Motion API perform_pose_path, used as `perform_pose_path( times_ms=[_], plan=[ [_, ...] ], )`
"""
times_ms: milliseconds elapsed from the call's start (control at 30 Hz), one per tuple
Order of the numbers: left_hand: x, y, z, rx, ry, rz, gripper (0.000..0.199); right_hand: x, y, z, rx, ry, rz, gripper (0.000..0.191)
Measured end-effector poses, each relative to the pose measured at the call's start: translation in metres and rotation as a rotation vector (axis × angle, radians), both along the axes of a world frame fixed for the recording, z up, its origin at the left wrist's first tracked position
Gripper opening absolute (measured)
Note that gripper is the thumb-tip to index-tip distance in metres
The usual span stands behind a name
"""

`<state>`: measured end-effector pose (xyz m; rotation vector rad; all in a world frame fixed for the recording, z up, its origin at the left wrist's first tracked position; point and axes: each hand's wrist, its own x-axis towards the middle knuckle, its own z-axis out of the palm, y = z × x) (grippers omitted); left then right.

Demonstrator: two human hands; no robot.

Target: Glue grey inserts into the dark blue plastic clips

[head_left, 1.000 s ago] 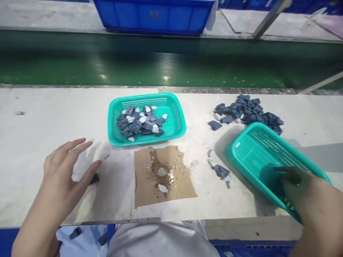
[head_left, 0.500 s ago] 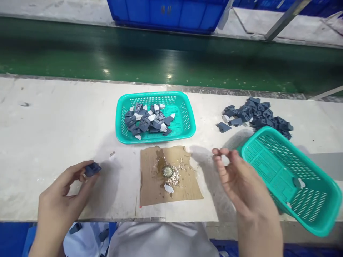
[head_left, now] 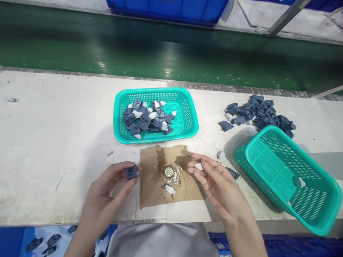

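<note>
Head view, looking down on a pale bench (head_left: 53,142). I see the left hand (head_left: 98,192) pinching a dark blue-grey part (head_left: 131,172) at the left edge of a cardboard square (head_left: 152,196), near the bench's front edge. Across from it, the right hand (head_left: 219,182) pinches a small white piece (head_left: 198,166) above the cardboard's right side. My main worry is that piece: so little shows between the fingertips that a loose pinch could drop it into the wet patch (head_left: 176,176). A low knuckle could also knock the round cap (head_left: 168,172) and spread the wetness to the loose white piece (head_left: 169,189). The right forearm might nudge the green basket (head_left: 265,160), whose near corner juts past the bench's front edge. Compared with half a second ago, both hands are closer together; the left hand was well left of the cardboard, the right hand beside that basket.
</note>
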<state>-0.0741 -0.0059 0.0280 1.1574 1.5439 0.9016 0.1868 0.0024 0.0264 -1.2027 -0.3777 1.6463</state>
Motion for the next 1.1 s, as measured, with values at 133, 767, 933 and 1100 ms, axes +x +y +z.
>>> perform_pose_path(
  times_ms=[133,767,933,1100],
  plan=[
    [0.008,0.002,-0.004,0.0,-0.059,-0.081,0.024,-0.005,0.001,-0.001,-0.058,-0.07,-0.003,0.036],
    [0.028,-0.006,-0.017,-0.04,-0.234,-0.092,0.037,-0.02,-0.01,-0.01,0.396,-0.963,0.271,0.019],
    [0.029,-0.008,-0.018,-0.035,-0.196,-0.135,0.022,-0.021,-0.005,-0.015,0.843,-1.206,0.446,0.01],
    [0.028,-0.011,-0.019,-0.021,-0.186,-0.174,0.019,-0.024,-0.002,-0.017,0.986,-1.367,0.506,0.015]
  ],
)
